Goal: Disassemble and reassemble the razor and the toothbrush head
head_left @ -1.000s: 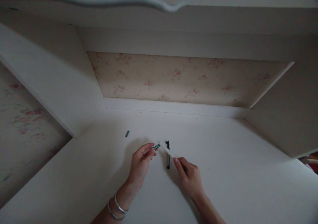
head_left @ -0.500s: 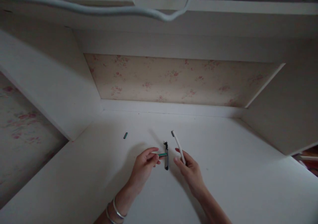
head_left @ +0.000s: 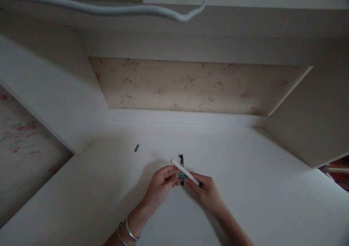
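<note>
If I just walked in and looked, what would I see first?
First, two hands meeting in the middle of the white desk: the left hand pinches a little green piece, and the right hand holds a thin white stick slanting over it. Then a second green bit lying alone further left, and the flowery wallpaper at the back.

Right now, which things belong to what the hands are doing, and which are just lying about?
In use: left hand pinching a green piece; right hand holding a white stick; black part on the desk beside them.
Lying about: loose green bit to the left; white cable overhead.
</note>
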The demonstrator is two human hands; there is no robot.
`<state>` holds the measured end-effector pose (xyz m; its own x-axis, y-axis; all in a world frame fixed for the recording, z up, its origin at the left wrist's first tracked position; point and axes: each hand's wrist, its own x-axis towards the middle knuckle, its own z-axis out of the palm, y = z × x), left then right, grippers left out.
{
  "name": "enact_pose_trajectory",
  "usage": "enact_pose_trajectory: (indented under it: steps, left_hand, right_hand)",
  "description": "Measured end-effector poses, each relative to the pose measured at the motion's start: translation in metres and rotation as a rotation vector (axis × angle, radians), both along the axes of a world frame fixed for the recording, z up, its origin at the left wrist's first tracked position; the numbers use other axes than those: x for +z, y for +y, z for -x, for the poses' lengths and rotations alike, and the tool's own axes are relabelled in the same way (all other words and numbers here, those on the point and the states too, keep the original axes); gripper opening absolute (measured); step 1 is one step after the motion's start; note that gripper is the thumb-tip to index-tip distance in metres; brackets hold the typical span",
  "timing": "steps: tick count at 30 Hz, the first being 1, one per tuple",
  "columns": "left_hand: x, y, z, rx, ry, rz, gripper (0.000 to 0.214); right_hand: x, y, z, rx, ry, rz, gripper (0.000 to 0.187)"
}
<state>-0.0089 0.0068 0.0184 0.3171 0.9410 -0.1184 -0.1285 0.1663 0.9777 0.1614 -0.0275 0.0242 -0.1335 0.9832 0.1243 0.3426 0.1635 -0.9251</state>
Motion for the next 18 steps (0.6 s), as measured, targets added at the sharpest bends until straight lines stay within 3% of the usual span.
enact_pose_trajectory:
  steps: [4,11,15,18]
  left_hand:
    - [-0.002,-0.001,-0.001,-0.012,0.022,-0.033,0.029]
    - [-0.007,-0.001,-0.004,0.014,0.041,0.003,0.033]
    - [-0.005,-0.001,-0.003,0.012,0.066,0.014,0.033]
    - [-0.006,0.0,-0.001,0.008,0.071,0.018,0.035]
  right_hand:
    - [-0.001,-0.001,-0.002,-0.035,-0.041,-0.027,0.031]
    - [-0.012,0.005,-0.013,-0.247,-0.045,-0.023,0.035]
    - [-0.027,0.021,-0.054,-0.565,-0.146,0.028,0.05]
    - [-0.032,0.033,-0.104,-0.712,-0.471,0.108,0.06]
